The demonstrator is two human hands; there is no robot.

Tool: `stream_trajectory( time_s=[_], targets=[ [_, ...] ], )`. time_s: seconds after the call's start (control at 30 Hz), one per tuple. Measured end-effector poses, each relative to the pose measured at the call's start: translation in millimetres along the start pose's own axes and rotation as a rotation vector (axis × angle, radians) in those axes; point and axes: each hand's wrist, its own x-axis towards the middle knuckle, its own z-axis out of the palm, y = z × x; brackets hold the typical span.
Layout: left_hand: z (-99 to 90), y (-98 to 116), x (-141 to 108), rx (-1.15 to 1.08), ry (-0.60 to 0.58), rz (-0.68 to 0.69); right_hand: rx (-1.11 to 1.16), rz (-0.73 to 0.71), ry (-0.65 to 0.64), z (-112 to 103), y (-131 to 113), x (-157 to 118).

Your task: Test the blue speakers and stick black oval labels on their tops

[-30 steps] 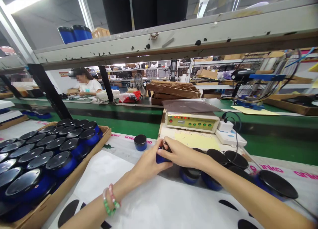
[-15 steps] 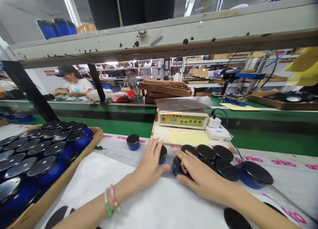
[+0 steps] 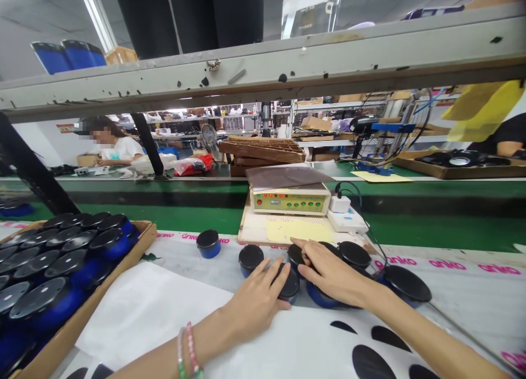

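Observation:
Spread fingers of my left hand (image 3: 257, 299) rest over a blue round container with a black top (image 3: 289, 285), near the middle of the bench. Just behind those fingers stands another black-topped container (image 3: 251, 258). My right hand (image 3: 331, 272) reaches over the left side of a cluster of similar containers (image 3: 354, 254), touching their tops; its fingers are bent and partly apart. A single container (image 3: 208, 243) stands further left. White sheets (image 3: 164, 297) lie under my forearms, and black discs (image 3: 372, 361) show on the sheet at the lower right.
A cardboard tray (image 3: 135, 247) full of blue containers is at left. Behind my hands sits a control box (image 3: 290, 201) with a white adapter (image 3: 340, 205) and cable. An overhead shelf (image 3: 255, 75) crosses the view. A person (image 3: 123, 149) sits across the bench.
The view has shifted right. My left hand has moved from beside one container onto another next to the cluster. My right hand has moved slightly over the cluster's tops.

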Motion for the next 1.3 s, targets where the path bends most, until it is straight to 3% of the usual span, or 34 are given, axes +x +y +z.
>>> stream_trajectory(
  time_s=[0.17, 0.3, 0.47, 0.57, 0.67, 0.8, 1.0, 1.3],
  targets=[
    [-17.5, 7, 0, -0.06, 0.003, -0.104, 0.014, 0.006, -0.006, 2, 0, 3],
    [-28.5, 6, 34, -0.166, 0.017, -0.199, 0.043, 0.052, 0.01, -6, 5, -2],
    [-14.8, -10, 87, -0.327, -0.12, -0.153, 0.015, 0.179, 0.087, -13, 19, -15],
    [-9.6, -17, 98, -0.412, -0.1, -0.16, 0.023, 0.194, 0.11, -11, 25, -22],
    [-16.6, -17, 94, -0.484, 0.036, -0.185, 0.047, 0.191, 0.16, -14, 22, -24],
    [-34.6, -6, 85, -0.571, 0.197, -0.196, 0.114, 0.176, 0.249, -31, -5, -19],
    [-50.4, 15, 70, -0.616, 0.288, -0.263, 0.346, 0.127, 0.361, -47, -46, -5],
    [-52.6, 24, 52, -0.325, 0.372, -0.255, 0.534, 0.222, 0.453, -39, -69, 6]
  ],
)
